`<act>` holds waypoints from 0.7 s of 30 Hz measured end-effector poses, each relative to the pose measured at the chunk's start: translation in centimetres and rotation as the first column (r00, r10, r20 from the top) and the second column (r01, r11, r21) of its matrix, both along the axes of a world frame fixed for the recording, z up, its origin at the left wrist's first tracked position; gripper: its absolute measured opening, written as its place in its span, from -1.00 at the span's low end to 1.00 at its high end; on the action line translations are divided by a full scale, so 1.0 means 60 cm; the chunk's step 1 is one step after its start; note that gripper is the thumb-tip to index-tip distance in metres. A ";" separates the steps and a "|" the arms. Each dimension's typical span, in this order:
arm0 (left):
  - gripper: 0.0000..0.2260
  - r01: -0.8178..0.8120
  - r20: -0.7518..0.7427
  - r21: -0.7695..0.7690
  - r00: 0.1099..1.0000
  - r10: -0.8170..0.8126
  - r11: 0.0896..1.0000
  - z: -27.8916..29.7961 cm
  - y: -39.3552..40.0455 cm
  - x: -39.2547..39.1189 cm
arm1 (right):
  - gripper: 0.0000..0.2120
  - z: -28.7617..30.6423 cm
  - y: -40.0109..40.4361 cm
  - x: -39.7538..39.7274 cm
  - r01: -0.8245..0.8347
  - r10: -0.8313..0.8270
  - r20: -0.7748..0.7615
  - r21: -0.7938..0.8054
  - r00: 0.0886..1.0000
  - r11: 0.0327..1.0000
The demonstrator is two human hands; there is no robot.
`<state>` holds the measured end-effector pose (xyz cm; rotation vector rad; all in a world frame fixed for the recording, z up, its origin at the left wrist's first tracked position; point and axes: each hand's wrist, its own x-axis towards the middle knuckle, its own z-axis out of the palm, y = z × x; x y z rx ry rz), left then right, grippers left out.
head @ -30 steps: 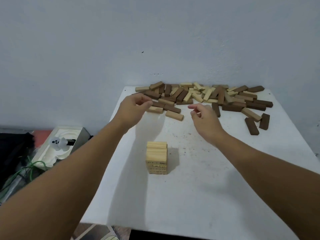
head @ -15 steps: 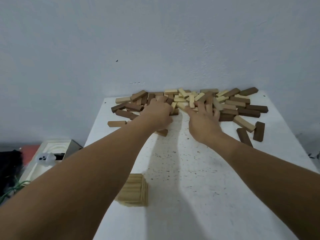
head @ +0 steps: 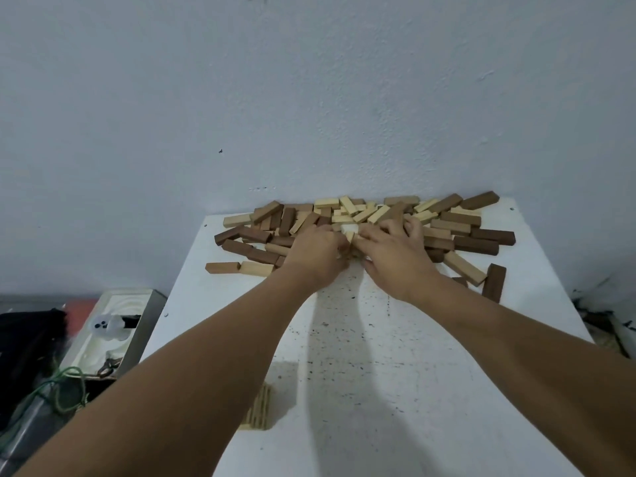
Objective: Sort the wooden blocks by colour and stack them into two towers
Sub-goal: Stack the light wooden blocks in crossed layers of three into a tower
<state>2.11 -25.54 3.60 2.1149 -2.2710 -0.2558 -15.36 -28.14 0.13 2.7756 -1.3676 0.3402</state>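
white table (head: 395,390) | scattered block pile (head: 457,232) far edge | pale stack (head: 262,409) near-left

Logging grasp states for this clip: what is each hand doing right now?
Left hand: curled in the block pile, pinching a pale block.
Right hand: spread on the blocks, grip cannot be told.

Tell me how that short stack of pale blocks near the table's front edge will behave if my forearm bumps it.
The pale stack looks like loose wooden blocks laid in layers, so a sideways knock would probably slide or scatter them rather than move it whole. It stands low and wide, so it seems unlikely to tip outright. The white table looks smooth, so it may skid easily.
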 end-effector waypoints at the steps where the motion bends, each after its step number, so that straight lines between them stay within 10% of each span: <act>1: -0.77 -0.012 -0.015 0.001 1.000 0.012 1.000 0.000 0.001 -0.003 | -0.70 0.003 0.000 -0.002 -0.017 0.017 0.006 -0.003 1.000 1.000; 8: -0.75 -0.033 0.007 -0.012 0.999 0.033 0.999 -0.007 0.018 -0.027 | -0.35 0.007 0.001 -0.002 0.031 -0.066 0.169 0.203 0.983 0.979; 12: -0.73 -0.149 -0.224 0.055 0.962 0.157 0.987 -0.009 0.023 -0.027 | -0.23 0.004 -0.002 -0.004 0.072 -0.135 0.225 0.267 0.965 0.961; 17: -0.73 -0.259 -0.427 0.124 0.857 0.287 0.958 -0.013 0.025 -0.022 | -0.46 0.008 -0.005 -0.014 0.123 -0.174 0.165 0.281 0.971 0.952; 21: -0.35 -0.232 -0.480 0.193 0.825 0.298 0.953 -0.018 0.013 -0.016 | -0.56 0.011 -0.002 -0.016 0.092 -0.125 0.106 0.274 0.986 0.957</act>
